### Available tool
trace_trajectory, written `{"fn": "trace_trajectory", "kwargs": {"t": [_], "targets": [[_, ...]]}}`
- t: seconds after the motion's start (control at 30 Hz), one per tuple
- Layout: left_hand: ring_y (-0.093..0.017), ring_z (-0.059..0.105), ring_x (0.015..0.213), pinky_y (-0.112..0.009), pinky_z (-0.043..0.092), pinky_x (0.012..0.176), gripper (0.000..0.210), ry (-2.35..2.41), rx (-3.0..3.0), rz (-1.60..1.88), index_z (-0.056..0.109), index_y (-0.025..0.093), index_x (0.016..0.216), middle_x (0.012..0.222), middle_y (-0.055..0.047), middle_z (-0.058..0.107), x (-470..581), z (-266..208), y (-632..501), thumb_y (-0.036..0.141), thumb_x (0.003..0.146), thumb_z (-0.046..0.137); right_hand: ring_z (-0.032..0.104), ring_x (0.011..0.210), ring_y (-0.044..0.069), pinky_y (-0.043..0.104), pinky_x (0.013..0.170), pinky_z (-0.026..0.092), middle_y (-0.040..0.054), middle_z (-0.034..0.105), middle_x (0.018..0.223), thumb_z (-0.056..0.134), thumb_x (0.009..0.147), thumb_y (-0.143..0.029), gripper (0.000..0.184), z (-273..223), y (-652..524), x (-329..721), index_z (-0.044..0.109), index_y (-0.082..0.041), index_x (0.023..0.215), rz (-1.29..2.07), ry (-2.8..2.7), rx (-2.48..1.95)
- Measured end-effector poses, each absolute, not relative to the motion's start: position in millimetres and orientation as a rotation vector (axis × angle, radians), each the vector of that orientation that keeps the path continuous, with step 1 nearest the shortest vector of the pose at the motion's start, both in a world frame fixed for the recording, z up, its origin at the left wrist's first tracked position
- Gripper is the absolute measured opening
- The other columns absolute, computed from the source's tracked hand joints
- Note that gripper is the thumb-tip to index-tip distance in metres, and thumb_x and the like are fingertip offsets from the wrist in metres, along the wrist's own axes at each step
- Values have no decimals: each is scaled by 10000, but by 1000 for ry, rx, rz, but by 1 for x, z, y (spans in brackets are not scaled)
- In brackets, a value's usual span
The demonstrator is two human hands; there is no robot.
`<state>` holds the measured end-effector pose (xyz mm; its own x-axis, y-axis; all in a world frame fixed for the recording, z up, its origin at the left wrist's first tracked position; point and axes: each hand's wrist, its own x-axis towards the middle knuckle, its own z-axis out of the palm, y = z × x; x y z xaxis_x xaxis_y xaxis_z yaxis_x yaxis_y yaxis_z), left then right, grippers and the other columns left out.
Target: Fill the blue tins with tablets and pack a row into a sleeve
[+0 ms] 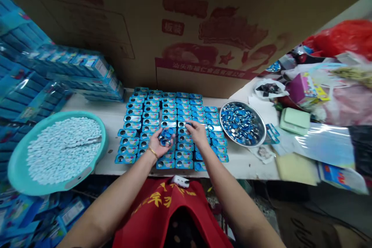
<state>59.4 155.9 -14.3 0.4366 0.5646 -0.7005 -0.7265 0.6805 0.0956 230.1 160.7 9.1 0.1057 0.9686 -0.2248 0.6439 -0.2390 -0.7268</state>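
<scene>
Head cam: I judged cap-placing step underway. Left hand (161, 142) cupped blue caps (166, 136); right hand (197, 131) pinched one over blue tins (162, 118). Next req. seating it squarely.

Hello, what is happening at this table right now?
A person sits at a white table covered with rows of small blue rectangular tins. The left hand cups a few small blue round pieces; the right hand reaches over the rows, fingertips on one tin. A round metal bowl of blue pieces stands to the right, and a teal plastic basin of pale tablets to the left.
</scene>
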Motion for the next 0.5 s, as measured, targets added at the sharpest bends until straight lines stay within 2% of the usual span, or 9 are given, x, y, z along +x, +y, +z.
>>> {"fn": "trace_trajectory", "kwargs": {"t": [0.1, 0.23, 0.37, 0.5], "targets": [[-211, 616, 752, -263, 463, 495, 187, 772, -221, 817, 588, 174, 872, 852, -82, 627, 46, -15, 157, 280, 723, 551, 607, 695, 125, 219, 626, 452, 27, 646, 865, 328, 847, -252, 342, 0, 177, 249, 538, -163, 1102, 943, -1655, -2207], [-215, 611, 723, -261, 452, 467, 175, 777, -237, 856, 585, 175, 858, 832, -73, 617, 34, -12, 159, 253, 701, 573, 591, 853, 166, 232, 711, 427, 59, 638, 918, 519, 753, -225, 255, -15, 210, 241, 576, -164, 994, 866, -1823, -2337], [-217, 606, 733, -254, 444, 463, 184, 770, -265, 883, 581, 174, 862, 854, -76, 611, 27, -10, 162, 244, 691, 584, 575, 921, 236, 276, 738, 422, 140, 622, 964, 681, 590, -163, 363, -25, 246, 223, 595, -130, 941, 895, -1998, -2483], [-204, 606, 724, -246, 441, 462, 178, 758, -291, 909, 581, 176, 862, 856, -73, 610, 28, -11, 162, 244, 697, 575, 568, 934, 273, 318, 741, 427, 165, 605, 993, 720, 541, -160, 423, -27, 264, 220, 599, -122, 944, 927, -2111, -2543]]}}
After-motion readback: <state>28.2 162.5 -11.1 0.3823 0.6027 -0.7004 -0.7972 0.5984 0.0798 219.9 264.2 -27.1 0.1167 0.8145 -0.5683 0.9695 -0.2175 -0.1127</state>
